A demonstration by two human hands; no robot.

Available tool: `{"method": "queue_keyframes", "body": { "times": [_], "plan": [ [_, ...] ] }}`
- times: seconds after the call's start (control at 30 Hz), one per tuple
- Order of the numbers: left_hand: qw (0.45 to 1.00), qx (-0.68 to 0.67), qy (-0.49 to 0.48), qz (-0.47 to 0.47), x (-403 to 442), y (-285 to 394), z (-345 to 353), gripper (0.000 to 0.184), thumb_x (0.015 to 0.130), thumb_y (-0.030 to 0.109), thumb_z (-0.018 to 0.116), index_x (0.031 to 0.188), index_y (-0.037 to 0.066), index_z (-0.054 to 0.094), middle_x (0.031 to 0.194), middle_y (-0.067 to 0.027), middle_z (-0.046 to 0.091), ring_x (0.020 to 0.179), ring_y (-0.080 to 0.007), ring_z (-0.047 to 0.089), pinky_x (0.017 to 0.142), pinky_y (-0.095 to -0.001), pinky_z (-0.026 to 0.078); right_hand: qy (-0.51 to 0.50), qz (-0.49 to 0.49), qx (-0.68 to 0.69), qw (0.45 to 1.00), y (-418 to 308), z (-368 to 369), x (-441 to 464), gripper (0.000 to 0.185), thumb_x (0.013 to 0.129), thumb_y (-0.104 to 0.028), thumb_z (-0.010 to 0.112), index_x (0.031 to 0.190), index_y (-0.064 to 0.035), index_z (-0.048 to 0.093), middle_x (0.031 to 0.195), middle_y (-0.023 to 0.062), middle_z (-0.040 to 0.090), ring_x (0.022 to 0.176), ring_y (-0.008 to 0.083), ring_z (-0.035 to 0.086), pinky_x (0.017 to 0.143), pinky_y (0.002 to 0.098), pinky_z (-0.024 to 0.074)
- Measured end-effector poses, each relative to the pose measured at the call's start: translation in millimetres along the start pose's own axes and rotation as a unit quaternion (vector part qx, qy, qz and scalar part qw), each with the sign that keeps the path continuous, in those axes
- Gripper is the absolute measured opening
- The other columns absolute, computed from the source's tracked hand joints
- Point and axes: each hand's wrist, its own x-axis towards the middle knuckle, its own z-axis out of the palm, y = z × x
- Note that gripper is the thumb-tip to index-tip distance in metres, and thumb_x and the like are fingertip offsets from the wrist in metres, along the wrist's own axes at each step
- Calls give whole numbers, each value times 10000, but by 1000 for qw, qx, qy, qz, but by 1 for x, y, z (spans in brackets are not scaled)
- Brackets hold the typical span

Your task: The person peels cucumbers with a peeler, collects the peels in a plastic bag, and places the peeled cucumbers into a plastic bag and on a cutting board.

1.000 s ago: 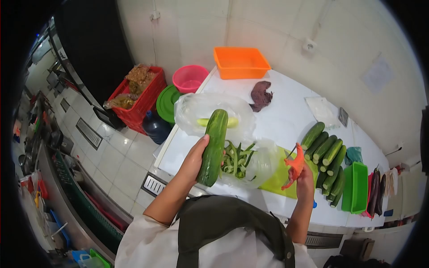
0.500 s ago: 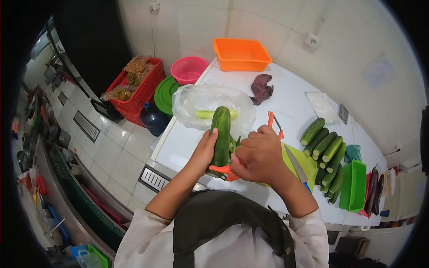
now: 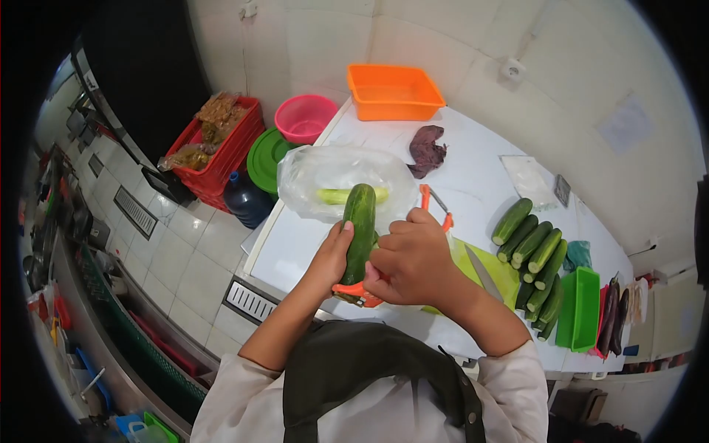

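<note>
My left hand (image 3: 330,258) grips a dark green cucumber (image 3: 360,229), tilted with its far end pointing away from me. My right hand (image 3: 413,258) is closed around an orange peeler (image 3: 356,293), which lies across the cucumber's near end; the handle is mostly hidden by the fingers. Beyond the hands, a pale peeled cucumber (image 3: 332,196) rests in a clear plastic bag (image 3: 299,173). A second orange peeler (image 3: 447,221) lies behind my right hand. Right of that hand, a knife (image 3: 484,273) sits on a yellow-green cutting board (image 3: 507,286).
Several whole cucumbers (image 3: 532,240) are piled at the right, beside a green tray (image 3: 580,310) and eggplants (image 3: 611,317). An orange basin (image 3: 395,111) and a crumpled purple-brown piece (image 3: 427,151) lie at the back. Left of the table stand a pink tub (image 3: 306,122) and a red crate (image 3: 233,159).
The peeler and my right hand have shifted slightly left and toward me along the cucumber. Peel that hung beside the cucumber no longer shows. The whole view has shifted a little.
</note>
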Motion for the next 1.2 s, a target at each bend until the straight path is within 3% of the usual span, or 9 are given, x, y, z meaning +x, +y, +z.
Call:
{"method": "queue_keyframes", "body": {
  "times": [0.2, 0.5, 0.9, 1.0, 1.1, 1.2],
  "plan": [
    [993, 65, -101, 15, -13, 14, -8, 492, 1036, 380, 273, 1273, -3, 471, 1149, -140, 576, 1033, -173, 576, 909, -303, 456, -16, -1, 99, 995, 9, 22, 5, 242, 598, -135, 624, 451, -121, 432, 456, 16, 425, 471, 208, 427, 533, 352, 301],
    [994, -10, -97, -41, -17, 11, -28, 523, 1032, 386, 316, 1329, -30, 428, 1246, -143, 531, 1164, -194, 510, 1015, -302, 376, -45, 12, 143, 989, 14, 44, 14, 258, 618, -132, 608, 444, -111, 418, 453, 31, 455, 451, 226, 430, 514, 363, 305],
    [989, -97, -88, -73, -19, 23, -26, 527, 1022, 384, 376, 1367, -15, 391, 1273, -138, 517, 1177, -173, 513, 993, -302, 418, -69, 37, 144, 987, 17, 41, 16, 250, 613, -130, 599, 449, -103, 413, 451, 33, 442, 449, 232, 443, 503, 361, 317],
    [991, -78, -63, -89, -24, 28, -20, 497, 1036, 367, 338, 1277, -40, 488, 1210, -142, 571, 1098, -184, 567, 953, -309, 442, -57, 40, 146, 987, 14, 43, 17, 250, 609, -126, 595, 447, -100, 406, 451, 33, 439, 449, 231, 442, 503, 361, 320],
    [988, -10, -149, -48, -14, 11, -36, 501, 1025, 369, 382, 1342, -16, 432, 1273, -126, 520, 1181, -169, 500, 1005, -288, 385, -55, 30, 151, 987, 12, 44, 16, 245, 608, -117, 593, 449, -97, 407, 451, 34, 437, 450, 231, 443, 504, 362, 322],
    [990, 4, -141, -23, -22, 10, -32, 484, 1028, 348, 382, 1338, -18, 443, 1282, -114, 518, 1182, -164, 491, 1007, -274, 370, -63, 42, 158, 985, 11, 43, 14, 233, 610, -112, 590, 455, -93, 416, 454, 37, 441, 452, 236, 444, 505, 364, 325]
  ]
}}
